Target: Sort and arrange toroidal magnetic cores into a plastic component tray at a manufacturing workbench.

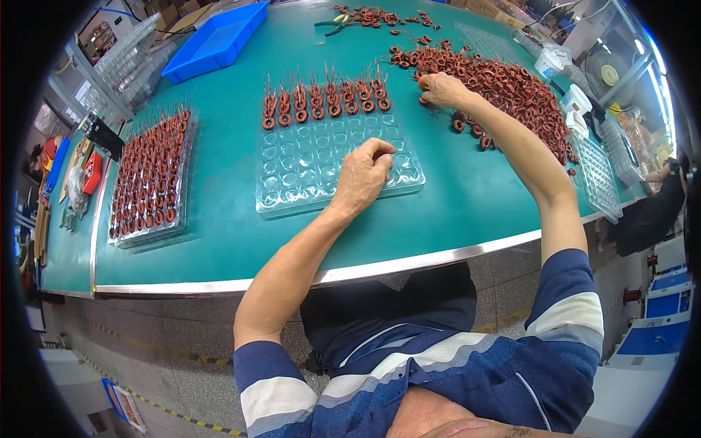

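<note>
A clear plastic tray [307,186] with round pockets lies on the green table in front of me. Its far rows hold copper coil rings [325,104] with wire leads standing up. My left hand [363,177] rests on the tray's near right part, fingers curled, nothing visible in it. My right hand [442,89] reaches into the loose pile of coil rings [511,87] at the right, fingers closed on a coil at the pile's left edge.
A full tray of coils [150,179] sits at the left. A blue bin [215,40] stands at the far left, green-handled pliers [332,23] at the back. Empty clear trays [599,179] lie at the right edge. The table's metal front edge [409,263] runs below.
</note>
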The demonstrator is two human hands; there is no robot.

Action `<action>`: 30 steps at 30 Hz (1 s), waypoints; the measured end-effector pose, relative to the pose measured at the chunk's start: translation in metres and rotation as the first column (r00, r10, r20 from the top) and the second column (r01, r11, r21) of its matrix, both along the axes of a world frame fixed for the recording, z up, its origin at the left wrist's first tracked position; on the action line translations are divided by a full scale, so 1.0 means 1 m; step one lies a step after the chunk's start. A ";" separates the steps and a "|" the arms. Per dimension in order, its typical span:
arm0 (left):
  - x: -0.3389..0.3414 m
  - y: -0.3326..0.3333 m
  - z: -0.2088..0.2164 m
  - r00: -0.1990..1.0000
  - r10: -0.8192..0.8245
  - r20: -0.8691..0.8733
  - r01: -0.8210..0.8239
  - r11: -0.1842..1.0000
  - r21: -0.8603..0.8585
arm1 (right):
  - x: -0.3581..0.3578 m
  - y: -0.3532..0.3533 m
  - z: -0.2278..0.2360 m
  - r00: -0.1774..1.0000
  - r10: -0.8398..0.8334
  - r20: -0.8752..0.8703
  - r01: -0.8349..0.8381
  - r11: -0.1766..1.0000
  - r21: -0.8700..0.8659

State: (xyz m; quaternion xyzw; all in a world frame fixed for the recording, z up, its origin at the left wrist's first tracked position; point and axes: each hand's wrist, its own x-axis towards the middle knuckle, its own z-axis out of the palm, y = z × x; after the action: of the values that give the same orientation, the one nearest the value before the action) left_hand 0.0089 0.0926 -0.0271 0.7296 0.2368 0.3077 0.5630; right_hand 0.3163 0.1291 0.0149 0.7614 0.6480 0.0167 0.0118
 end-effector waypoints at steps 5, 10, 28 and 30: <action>-0.006 0.004 -0.001 1.000 0.013 -0.022 -0.014 1.000 -0.003 | -0.035 -0.015 -0.006 0.982 0.072 -0.172 -0.068 0.997 0.027; -0.002 0.005 0.000 1.000 -0.005 0.003 0.005 0.999 -0.054 | -0.050 -0.048 -0.017 0.942 0.254 -0.219 -0.202 0.951 0.233; -0.013 0.017 0.009 0.904 -0.300 0.306 0.410 0.810 -0.419 | -0.161 -0.118 0.011 0.613 0.513 -0.601 -0.132 0.816 0.563; -0.011 0.018 0.008 0.915 -0.249 0.318 0.373 0.823 -0.429 | -0.157 -0.116 0.002 0.363 0.588 -0.723 0.020 0.771 0.637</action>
State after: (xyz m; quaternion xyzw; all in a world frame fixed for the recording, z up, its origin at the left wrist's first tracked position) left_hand -0.0022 0.1103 -0.0195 0.5513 0.1103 0.2307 0.7942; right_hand 0.1590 0.0134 0.0170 0.4834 0.6434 -0.2066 -0.5564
